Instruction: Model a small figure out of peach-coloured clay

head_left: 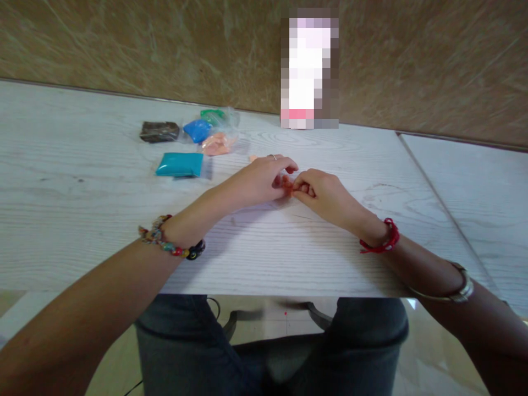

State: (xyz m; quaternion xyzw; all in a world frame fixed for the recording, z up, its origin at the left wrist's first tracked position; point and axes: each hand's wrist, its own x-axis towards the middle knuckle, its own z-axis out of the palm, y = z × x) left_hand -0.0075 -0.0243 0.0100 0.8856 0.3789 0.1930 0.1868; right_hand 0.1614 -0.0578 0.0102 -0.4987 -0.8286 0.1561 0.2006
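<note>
My left hand (262, 179) is curled round a small clear plastic bag with soft red-orange stuff (287, 184) in it, like modelling clay. The thumb and index finger of my right hand (330, 192) pinch at the same spot, its other fingers folded in. Whether that pinch is on the plastic or on the red stuff itself is too small to tell. Just behind my left hand a little peach-coloured piece (252, 158) shows on the white wood-grain table (264, 247), partly hidden by the hand.
Left of my hands lie a turquoise packet (180, 164), a dark brown packet (159, 131), and bags of blue (197, 130), green (212, 115) and peach (217, 144) clay. A blurred-out upright object (307, 71) stands against the brown marbled wall (165, 49). The table's front edge lies above my knees.
</note>
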